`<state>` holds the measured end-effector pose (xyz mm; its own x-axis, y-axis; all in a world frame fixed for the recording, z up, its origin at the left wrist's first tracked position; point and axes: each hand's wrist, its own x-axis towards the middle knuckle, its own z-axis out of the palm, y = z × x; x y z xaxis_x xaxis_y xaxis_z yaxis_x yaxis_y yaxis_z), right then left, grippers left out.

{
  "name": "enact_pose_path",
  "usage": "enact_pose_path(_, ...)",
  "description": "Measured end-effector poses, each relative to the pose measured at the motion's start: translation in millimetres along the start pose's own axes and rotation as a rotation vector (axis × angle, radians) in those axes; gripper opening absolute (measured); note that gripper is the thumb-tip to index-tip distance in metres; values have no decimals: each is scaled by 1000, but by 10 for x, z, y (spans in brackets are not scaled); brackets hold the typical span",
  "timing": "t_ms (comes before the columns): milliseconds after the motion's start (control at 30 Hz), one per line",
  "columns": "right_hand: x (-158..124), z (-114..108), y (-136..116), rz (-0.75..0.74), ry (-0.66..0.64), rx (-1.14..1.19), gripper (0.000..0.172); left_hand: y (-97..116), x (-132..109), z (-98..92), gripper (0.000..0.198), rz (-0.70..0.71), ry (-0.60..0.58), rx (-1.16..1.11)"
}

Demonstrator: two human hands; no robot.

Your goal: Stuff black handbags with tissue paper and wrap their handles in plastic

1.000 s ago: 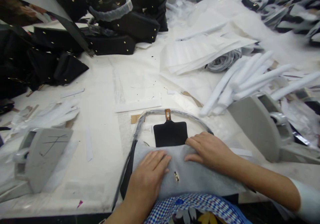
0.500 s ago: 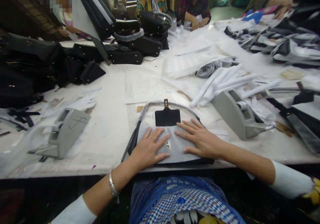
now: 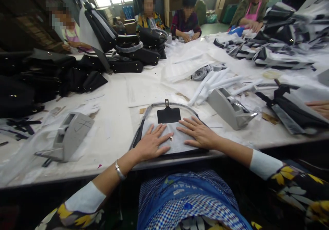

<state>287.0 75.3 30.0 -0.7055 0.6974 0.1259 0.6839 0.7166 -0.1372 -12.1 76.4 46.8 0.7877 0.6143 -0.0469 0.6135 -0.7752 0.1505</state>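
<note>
A black handbag lies flat at the table's front edge, with a pale grey protective sheet spread over its body. My left hand presses flat on the sheet's left part, fingers spread. On the right part rests my right hand, its fingers also stretched out. Between the two hands a small gold clasp pokes through the sheet. Beyond my fingertips a black flap tab with a metal buckle end points away from me. The wrapped handle arches around it.
Grey tape dispensers stand on the left and right. Black bags pile up at the far left. White foam tubes lie right of centre. Another person's hand reaches in at the right edge. Several people sit across the table.
The view has tilted up and shifted right, showing more of the people opposite. Another person's hand now shows at the right edge. My hands stay flat on the covered bag.
</note>
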Motion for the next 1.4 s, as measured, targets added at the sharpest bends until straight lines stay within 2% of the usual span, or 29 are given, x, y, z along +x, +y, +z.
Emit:
enact_pose_path(167,-23,-20,-17,19,-30,27,63,5,-18,35,66,-11,43,-2)
enact_pose_path(300,101,-224,-8,17,-71,138,56,13,-22,46,63,-5,70,0)
enact_pose_path(367,300,-339,22,87,-26,266,45,8,-22,51,63,5,83,-2)
enact_pose_path(467,776,-403,114,311,150,392,33,0,-27,58,64,21,107,2)
enact_pose_path(567,1279,-324,246,444,224,414,41,-3,-33,64,65,19,112,8)
enact_pose_path(667,1526,-244,316,478,234,490,45,-14,-32,68,66,15,106,4)
enact_pose_path(733,1480,-254,270,438,250,551,36,-35,-25,65,66,25,111,-4)
enact_pose_path(833,1177,-331,56,336,275,625,24,-82,-16,44,67,48,114,-24)
enact_pose_path(933,814,-347,-194,91,285,647,19,-123,-16,23,71,61,120,-72)
enact_pose_path(1033,573,-234,-323,-143,303,594,22,-137,-24,36,73,61,128,-116)
enact_pose_path(1200,445,-5,-312,-245,325,515,29,-130,-40,92,71,43,146,-98)
enact_pose_path(1400,433,50,-325,-258,332,488,31,-109,-39,62,71,58,160,-90)
